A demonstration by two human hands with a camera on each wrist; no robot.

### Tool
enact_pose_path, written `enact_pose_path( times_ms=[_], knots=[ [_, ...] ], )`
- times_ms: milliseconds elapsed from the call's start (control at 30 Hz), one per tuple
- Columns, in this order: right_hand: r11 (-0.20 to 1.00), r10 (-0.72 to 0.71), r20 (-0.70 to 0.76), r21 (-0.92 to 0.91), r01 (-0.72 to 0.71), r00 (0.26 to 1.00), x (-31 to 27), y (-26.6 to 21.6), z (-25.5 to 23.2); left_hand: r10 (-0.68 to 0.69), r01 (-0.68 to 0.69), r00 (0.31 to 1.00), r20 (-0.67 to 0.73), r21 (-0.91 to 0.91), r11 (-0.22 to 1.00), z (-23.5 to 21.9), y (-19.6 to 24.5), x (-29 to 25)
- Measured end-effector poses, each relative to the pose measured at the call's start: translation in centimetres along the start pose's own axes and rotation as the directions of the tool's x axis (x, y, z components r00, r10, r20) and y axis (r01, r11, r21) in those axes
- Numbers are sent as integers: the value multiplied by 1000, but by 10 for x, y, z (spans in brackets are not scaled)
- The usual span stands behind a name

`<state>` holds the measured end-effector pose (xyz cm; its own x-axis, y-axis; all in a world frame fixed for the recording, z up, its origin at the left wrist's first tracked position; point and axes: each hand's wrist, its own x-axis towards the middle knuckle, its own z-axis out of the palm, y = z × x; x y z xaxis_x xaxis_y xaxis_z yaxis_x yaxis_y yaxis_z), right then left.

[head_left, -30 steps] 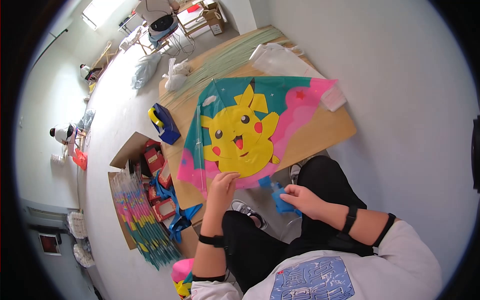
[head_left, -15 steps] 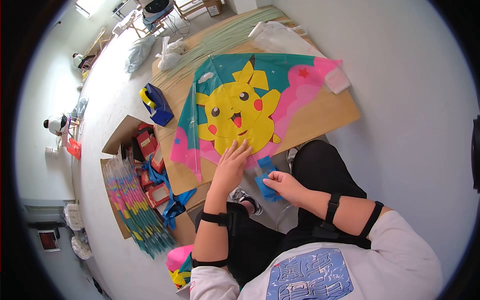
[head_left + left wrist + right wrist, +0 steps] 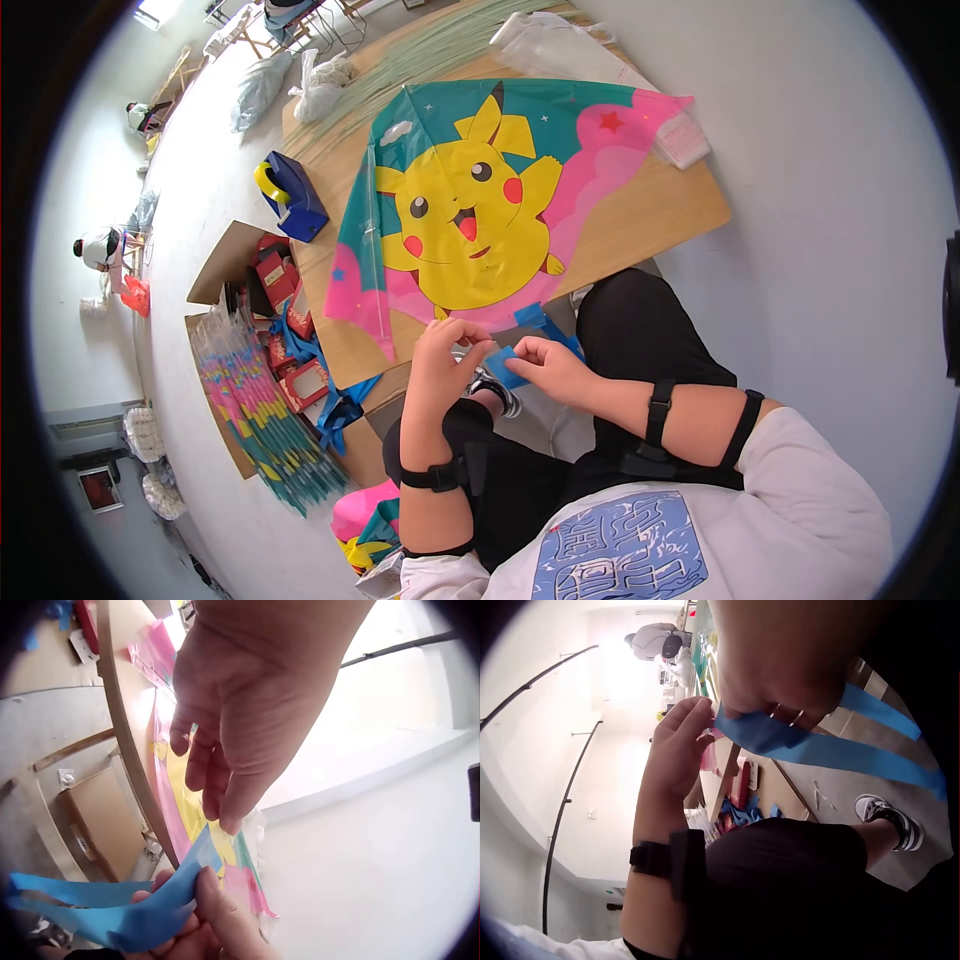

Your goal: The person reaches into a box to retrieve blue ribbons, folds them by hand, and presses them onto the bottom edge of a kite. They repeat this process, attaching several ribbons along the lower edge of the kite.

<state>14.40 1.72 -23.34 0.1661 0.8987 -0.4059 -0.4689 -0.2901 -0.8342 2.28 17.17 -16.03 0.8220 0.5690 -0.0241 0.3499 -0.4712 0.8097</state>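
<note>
A large kite (image 3: 470, 260) printed with a yellow cartoon figure on teal and pink lies on the wooden table (image 3: 660, 222). Just off its near edge, my right hand (image 3: 552, 372) pinches a blue strip (image 3: 508, 368) between thumb and fingers. The strip (image 3: 154, 913) hangs in long loops behind these fingers in the left wrist view. My left hand (image 3: 442, 352) is bent down over the strip's free end. Its thumb and forefinger come together right at the pointed corner; I cannot tell whether they grip it.
Left on the table stands a blue tape dispenser (image 3: 298, 198) with a yellow roll. Thin pale green sticks (image 3: 395, 70), a white plastic bag (image 3: 318, 98) and clear film (image 3: 545, 48) lie farther back. A cardboard box (image 3: 222, 262) holds red boxes and bagged kites (image 3: 262, 400).
My left hand first reached flat onto the kite's lower edge, then drew back to the blue strip's end. The right hand moved left with the strip, toward the left hand.
</note>
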Motion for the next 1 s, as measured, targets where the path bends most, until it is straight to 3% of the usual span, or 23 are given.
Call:
enact_pose_path(
  times_ms=[100, 167, 267, 367, 467, 633, 1000],
  knots=[
    [1000, -3, 1, -1, 3, 1000, 5, 3, 0, 1, -1, 1000, -21, 27, 1000, 1, -6, 3],
    [1000, 4, 3, 8, -4, 1000, 7, 4, 1, 95, -81, 990, -107, 127, 989, 5, -18, 9],
    [999, 49, -35, 11, -49, 998, 9, -2, 2, 82, -71, 986, -146, 79, 994, 9, -13, 18],
    [996, 92, -85, -15, -93, 992, 11, -5, 0, 140, -121, 981, -132, 143, 982, 14, -31, 24],
    [991, 132, -121, -16, -135, 984, 12, -4, -2, 59, -56, 996, -65, 38, 998, 15, -39, 28],
    [985, 132, -169, -86, -148, 977, 17, -1, -5, 77, -75, 995, -60, 39, 996, 16, -41, 35],
    [994, 96, -198, -39, -105, 975, 25, 8, -6, 13, -12, 997, -80, 7, 1000, 16, -29, 42]
  ],
)
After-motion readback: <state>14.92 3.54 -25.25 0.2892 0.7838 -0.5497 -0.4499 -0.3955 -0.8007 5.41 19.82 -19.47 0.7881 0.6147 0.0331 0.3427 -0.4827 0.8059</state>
